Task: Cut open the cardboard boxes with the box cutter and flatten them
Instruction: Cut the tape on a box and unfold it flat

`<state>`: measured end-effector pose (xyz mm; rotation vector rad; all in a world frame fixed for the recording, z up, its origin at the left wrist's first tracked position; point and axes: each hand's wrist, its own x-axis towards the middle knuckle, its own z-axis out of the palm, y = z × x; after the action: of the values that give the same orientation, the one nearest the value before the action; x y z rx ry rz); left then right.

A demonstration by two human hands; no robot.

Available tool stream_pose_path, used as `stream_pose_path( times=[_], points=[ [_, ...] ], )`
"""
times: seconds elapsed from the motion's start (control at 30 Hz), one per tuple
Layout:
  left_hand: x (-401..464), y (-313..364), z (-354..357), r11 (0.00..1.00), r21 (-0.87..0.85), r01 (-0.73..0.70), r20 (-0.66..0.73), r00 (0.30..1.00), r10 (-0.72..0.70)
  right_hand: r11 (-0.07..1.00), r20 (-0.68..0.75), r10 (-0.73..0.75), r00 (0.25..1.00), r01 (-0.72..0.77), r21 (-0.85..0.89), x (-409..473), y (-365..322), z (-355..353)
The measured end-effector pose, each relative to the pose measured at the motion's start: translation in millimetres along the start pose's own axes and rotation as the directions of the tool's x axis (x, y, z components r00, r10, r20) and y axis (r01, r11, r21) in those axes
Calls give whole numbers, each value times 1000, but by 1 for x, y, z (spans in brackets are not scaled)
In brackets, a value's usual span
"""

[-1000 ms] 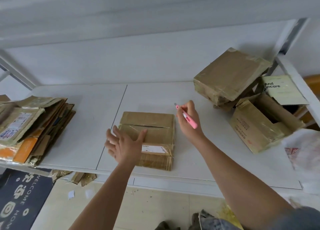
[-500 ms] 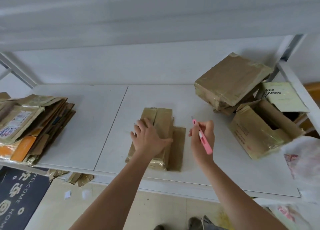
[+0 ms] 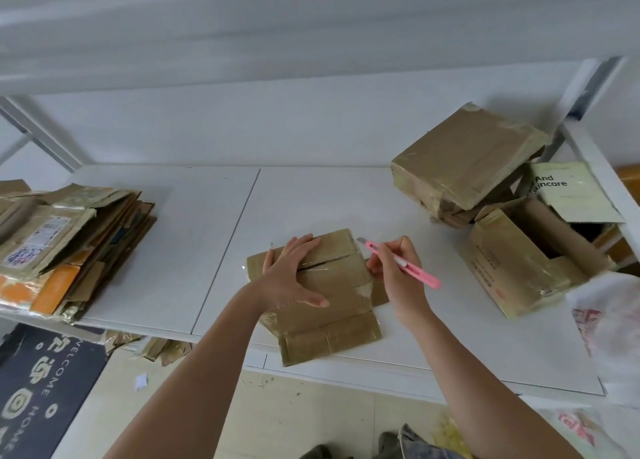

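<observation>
A small taped brown cardboard box (image 3: 332, 285) lies on the white shelf (image 3: 194, 237) near its front edge, one flap hanging over the edge. A slit runs along its top seam. My left hand (image 3: 291, 271) presses flat on the box's top with fingers spread. My right hand (image 3: 398, 268) grips a pink box cutter (image 3: 403, 263) at the box's far right corner, blade tip pointing left at that corner.
A stack of flattened cardboard (image 3: 59, 244) lies at the shelf's left end. At the right sit a sealed taped box (image 3: 464, 157) tilted on another, an open box (image 3: 526, 261) and a pale green carton (image 3: 571, 195). A dark doormat (image 3: 41, 389) lies on the floor below.
The box was turned over and rotated, so its other seamed face is up. My left hand moved onto its top and my right hand brought the cutter down beside its right corner.
</observation>
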<state>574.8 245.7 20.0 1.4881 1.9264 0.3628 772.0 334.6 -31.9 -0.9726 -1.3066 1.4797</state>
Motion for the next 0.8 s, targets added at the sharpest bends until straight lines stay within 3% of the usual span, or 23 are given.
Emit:
stream_pose_path(
  times=[0.17,0.57,0.8],
  points=[
    [1,-2,2,1000,-20,-5,-35,999,4,998,75,-42,996,46,-49,8,2,2],
    [1,-3,3,999,-32,-14,-45,999,13,998,81,1,997,4,-63,18,0,10],
    [4,-6,3,1000,-3,-22,-24,999,22,992,168,50,984,-29,-125,23,-2,-1]
  ],
)
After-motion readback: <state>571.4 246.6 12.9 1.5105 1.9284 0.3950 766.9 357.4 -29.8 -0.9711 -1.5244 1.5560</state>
